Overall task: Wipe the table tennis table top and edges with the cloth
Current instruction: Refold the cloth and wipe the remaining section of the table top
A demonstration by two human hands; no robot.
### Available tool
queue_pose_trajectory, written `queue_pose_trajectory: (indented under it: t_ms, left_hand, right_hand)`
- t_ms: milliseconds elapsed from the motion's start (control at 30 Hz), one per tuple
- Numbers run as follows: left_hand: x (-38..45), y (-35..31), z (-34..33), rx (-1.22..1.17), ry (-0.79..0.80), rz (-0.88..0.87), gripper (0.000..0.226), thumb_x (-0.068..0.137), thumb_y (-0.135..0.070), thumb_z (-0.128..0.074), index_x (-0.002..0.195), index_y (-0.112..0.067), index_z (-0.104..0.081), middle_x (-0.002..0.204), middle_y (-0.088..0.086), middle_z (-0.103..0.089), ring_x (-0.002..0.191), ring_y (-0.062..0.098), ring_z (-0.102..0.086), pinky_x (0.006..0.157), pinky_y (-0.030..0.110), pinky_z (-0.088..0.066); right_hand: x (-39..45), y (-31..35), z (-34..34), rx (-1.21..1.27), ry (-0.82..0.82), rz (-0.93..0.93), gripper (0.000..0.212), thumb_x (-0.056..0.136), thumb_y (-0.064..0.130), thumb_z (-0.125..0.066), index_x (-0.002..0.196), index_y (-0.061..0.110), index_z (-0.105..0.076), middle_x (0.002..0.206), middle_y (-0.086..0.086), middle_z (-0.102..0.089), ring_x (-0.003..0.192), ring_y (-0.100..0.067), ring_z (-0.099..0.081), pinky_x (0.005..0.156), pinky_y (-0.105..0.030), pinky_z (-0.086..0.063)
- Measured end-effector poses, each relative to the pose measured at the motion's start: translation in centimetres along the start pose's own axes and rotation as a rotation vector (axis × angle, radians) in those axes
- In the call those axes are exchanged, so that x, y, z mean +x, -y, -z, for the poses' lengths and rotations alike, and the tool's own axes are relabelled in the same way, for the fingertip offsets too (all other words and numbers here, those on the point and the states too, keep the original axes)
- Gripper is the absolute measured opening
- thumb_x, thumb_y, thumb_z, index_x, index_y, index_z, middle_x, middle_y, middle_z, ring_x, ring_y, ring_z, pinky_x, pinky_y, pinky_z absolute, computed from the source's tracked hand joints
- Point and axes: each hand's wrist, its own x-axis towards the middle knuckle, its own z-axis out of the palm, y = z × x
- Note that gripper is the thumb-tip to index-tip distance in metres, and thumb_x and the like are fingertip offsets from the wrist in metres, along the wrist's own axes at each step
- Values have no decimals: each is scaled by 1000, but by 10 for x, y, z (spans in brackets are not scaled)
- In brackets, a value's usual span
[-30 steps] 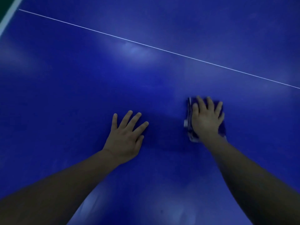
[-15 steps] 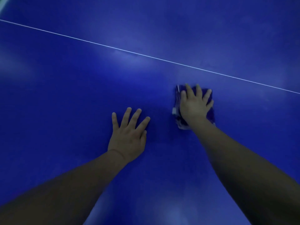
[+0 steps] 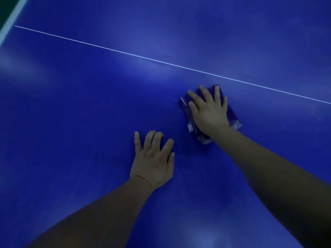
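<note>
Just short of the thin white line (image 3: 161, 62) on the blue surface (image 3: 71, 113), the folded cloth (image 3: 231, 113) lay flat under the right hand (image 3: 208, 111), whose spread, straight fingers pressed it down, probably to keep full contact while wiping. Nearby, the left hand (image 3: 152, 161) rested palm-down on bare surface, fingers loosely extended and holding nothing, seemingly bracing the person's lean.

A deep blue table tennis table top (image 3: 89, 113) carries a thin white centre line (image 3: 125, 52) running from far left to right and a broader white band (image 3: 10, 24) along its far-left edge. The folded cloth (image 3: 232, 113) is dark blue-purple with pale whitish edges.
</note>
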Motion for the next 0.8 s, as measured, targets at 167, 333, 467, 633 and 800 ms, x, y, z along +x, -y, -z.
queue_pose_trajectory:
  t_ms: [167, 333, 467, 633, 800]
  left_hand:
    - [0, 1, -1, 8, 21, -13, 40, 94, -41, -39, 126, -23, -53, 134, 10, -42, 135, 32, -35, 113, 72, -14]
    - [1, 1, -1, 13, 24, -39, 45, 94, -40, -37, 132, -24, -55, 139, 10, -43, 137, 32, -35, 110, 75, -16]
    - [1, -1, 1, 21, 63, -31, 48, 94, -41, -34, 134, -25, -55, 140, 10, -42, 138, 32, -34, 111, 75, -15]
    - [1, -1, 5, 28, 82, -22, 49, 95, -41, -33, 134, -24, -56, 140, 11, -44, 138, 33, -35, 111, 75, -15]
    - [1, -1, 7, 30, 85, -25, 50, 95, -46, -34, 132, -23, -59, 140, 13, -48, 137, 35, -38, 109, 76, -18]
  right_hand:
    - [-3, 60, -18, 5, -18, 152, 50, 101, 56, -22, 150, 48, -29, 166, 8, -13, 152, -35, 9, 117, -63, 3]
    - [-79, -10, -17, -16, -72, -39, 50, 101, 54, -26, 147, 43, -40, 164, 7, -24, 153, -34, -3, 119, -60, -8]
    - [-42, -43, -1, 77, -108, -269, 44, 105, 49, -31, 147, 40, -42, 163, 5, -24, 152, -36, 0, 118, -63, -6]
    - [52, -19, 13, 159, -136, -293, 45, 104, 49, -27, 147, 43, -38, 164, 4, -20, 152, -39, 4, 117, -64, -1]
    - [-14, -25, -2, 21, -95, -14, 49, 104, 52, -23, 150, 42, -35, 164, 7, -21, 153, -34, 1, 120, -59, -5]
